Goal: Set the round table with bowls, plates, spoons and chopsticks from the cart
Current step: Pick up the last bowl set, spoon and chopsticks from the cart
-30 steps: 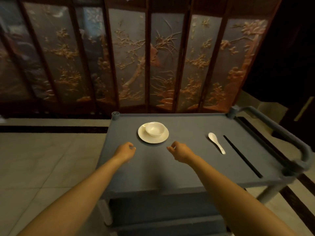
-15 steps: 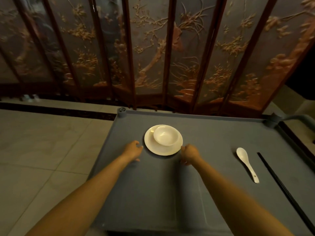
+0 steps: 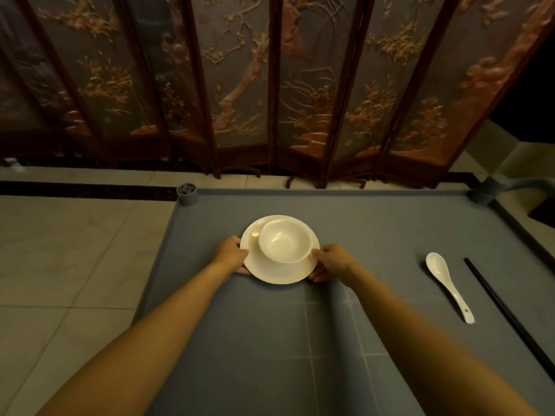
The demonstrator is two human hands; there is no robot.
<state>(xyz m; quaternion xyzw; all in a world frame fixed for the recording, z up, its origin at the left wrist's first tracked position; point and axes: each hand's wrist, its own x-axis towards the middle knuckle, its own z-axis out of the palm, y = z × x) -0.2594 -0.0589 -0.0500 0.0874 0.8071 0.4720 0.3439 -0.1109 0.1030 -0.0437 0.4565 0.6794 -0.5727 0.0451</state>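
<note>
Left fingers [image 3: 242,271]: curled under the plate [image 3: 279,273] at its 9 o'clock rim, thumb on top of the rim. The left hand [image 3: 229,255] is grasping the plate.

Right fingers [image 3: 316,277]: curled under the rim at 3 o'clock, thumb tip on the top edge. The right hand [image 3: 330,262] is also grasping the plate. Both forearms run in from 6 o'clock, one on each side.

Plate: white, round, level or nearly so. Cannot tell whether it is raised off the surface or resting on it.

Bowl [image 3: 283,241]: white, upright, sitting on the plate and offset toward the plate's 12 o'clock edge. A wider band of bare plate shows at 6 o'clock. Neither hand touches the bowl.

Spoon [image 3: 447,283]: white ceramic, lying flat on the cart top [image 3: 270,340] at 3 o'clock from the plate, well apart from it. Scoop end toward 12 o'clock, handle toward 5 o'clock.

Chopsticks [image 3: 507,313]: dark pair, lying just beside the spoon on its 3 o'clock side, roughly parallel to it and running off toward 5 o'clock.

Cart top: grey with a raised lip. Corner post [image 3: 186,193] at 10 o'clock, handle [image 3: 525,184] at 2 o'clock.

Surroundings: pale tiled floor [image 3: 60,250] at 9 o'clock, carved folding screen [image 3: 300,85] across 12 o'clock.
</note>
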